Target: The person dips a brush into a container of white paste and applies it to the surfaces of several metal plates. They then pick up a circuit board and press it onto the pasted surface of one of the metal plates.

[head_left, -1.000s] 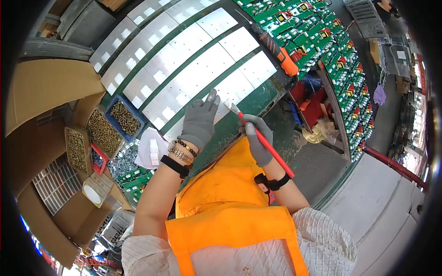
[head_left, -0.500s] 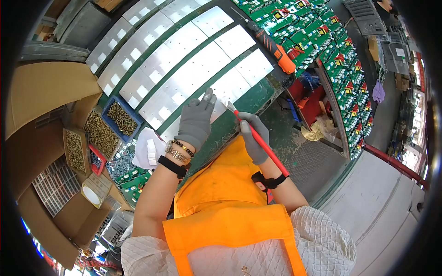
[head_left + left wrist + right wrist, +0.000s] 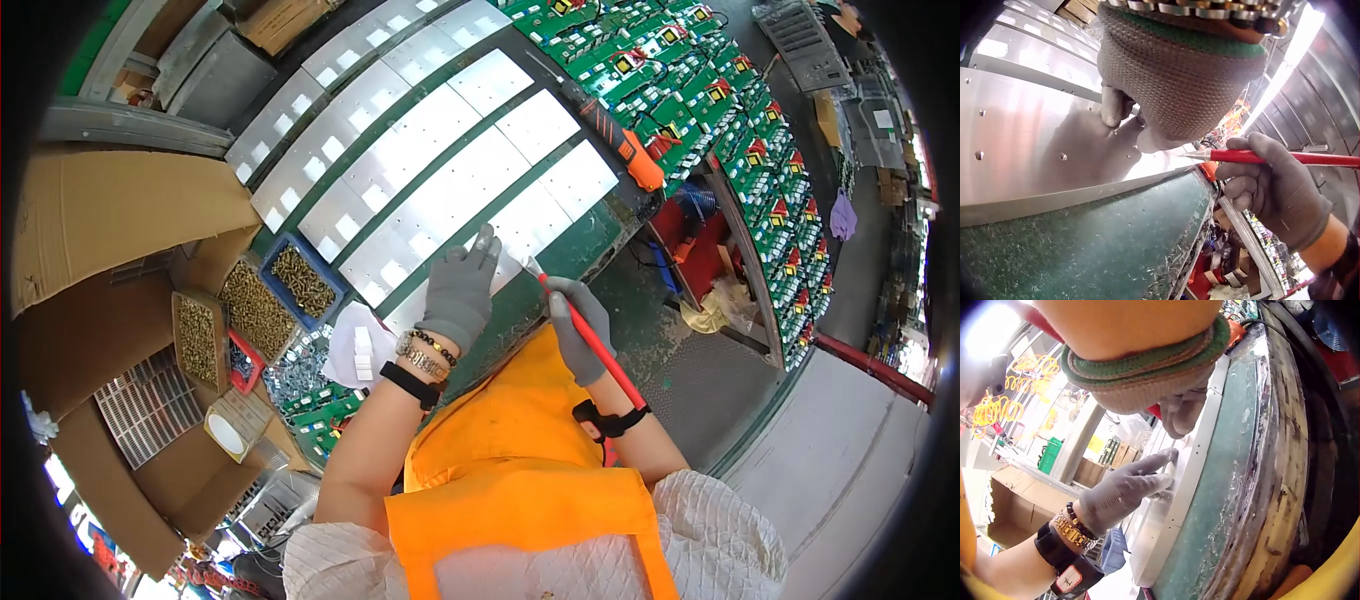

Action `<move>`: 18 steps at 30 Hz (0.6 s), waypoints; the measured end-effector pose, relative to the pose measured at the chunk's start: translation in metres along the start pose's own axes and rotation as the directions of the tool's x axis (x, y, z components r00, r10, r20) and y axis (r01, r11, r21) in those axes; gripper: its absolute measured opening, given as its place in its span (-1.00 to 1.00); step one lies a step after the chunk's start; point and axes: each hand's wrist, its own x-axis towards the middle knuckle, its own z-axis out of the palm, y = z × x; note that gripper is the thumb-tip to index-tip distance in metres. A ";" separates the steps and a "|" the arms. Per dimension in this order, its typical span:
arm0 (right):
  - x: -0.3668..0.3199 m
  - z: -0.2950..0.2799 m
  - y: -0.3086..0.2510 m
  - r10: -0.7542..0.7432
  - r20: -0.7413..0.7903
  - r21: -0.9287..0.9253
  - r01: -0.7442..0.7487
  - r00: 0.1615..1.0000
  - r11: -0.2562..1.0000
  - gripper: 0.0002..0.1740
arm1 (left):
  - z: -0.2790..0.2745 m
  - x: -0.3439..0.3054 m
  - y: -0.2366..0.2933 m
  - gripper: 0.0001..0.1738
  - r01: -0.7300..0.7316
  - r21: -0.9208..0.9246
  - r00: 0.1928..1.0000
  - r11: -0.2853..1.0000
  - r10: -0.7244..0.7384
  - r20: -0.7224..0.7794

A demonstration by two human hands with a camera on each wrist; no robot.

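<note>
My gloved left hand (image 3: 460, 295) rests on the nearest row of flat silver metal plates (image 3: 540, 222), fingers extended across the surface. In the right wrist view those left fingers (image 3: 1147, 465) lie along the plate near its edge. My gloved right hand (image 3: 583, 330) grips a slim red-handled brush (image 3: 620, 374) between thumb and fingers. The brush's pale tip points at the plate, just right of the left fingertips. From the left wrist view, small holes dot the plate (image 3: 1019, 134), and the right hand (image 3: 1279, 190) holds the brush from the far side.
More plates with white patches (image 3: 330, 148) lie in rows on the green bench (image 3: 590, 245). An orange-and-black power screwdriver (image 3: 640, 165) sits beyond, beside green circuit boards (image 3: 690, 75). At left are a blue bin of screws (image 3: 300, 280), white pads (image 3: 362, 350) and a cardboard box (image 3: 130, 215).
The head view has shifted, so the whole scene sits lower and further right in it. Relative to the plates, both hands and the brush hold nearly the same places.
</note>
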 end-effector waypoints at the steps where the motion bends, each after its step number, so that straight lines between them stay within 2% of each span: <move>1: -0.001 -0.001 0.001 0.015 0.002 -0.001 -0.015 1.000 1.000 -0.75 | -0.002 0.000 0.001 -0.19 0.005 0.001 1.000 1.000 -0.005 0.017; 6: -0.014 -0.010 -0.004 0.083 -0.006 -0.067 -0.083 0.997 0.994 -0.75 | -0.006 -0.001 0.004 -0.20 0.015 -0.023 0.999 1.000 -0.014 0.036; 9: -0.016 -0.013 -0.001 0.036 -0.019 -0.029 -0.037 0.999 0.999 -0.75 | -0.007 0.000 0.002 -0.21 0.021 -0.019 0.998 1.000 -0.020 0.063; 11: -0.013 -0.014 -0.010 0.055 -0.034 0.111 -0.051 0.998 0.993 -0.75 | -0.003 -0.001 0.001 -0.22 -0.002 -0.009 1.000 1.000 0.003 0.020; 16: 0.002 -0.002 -0.008 0.046 0.015 0.138 -0.047 0.999 0.989 -0.75 | -0.007 0.000 0.002 -0.23 0.000 -0.017 1.000 1.000 0.001 0.014; 18: 0.001 -0.004 -0.004 0.024 0.003 0.079 -0.024 1.000 0.997 -0.75 | -0.008 0.000 0.004 -0.23 -0.004 -0.016 1.000 1.000 0.004 0.001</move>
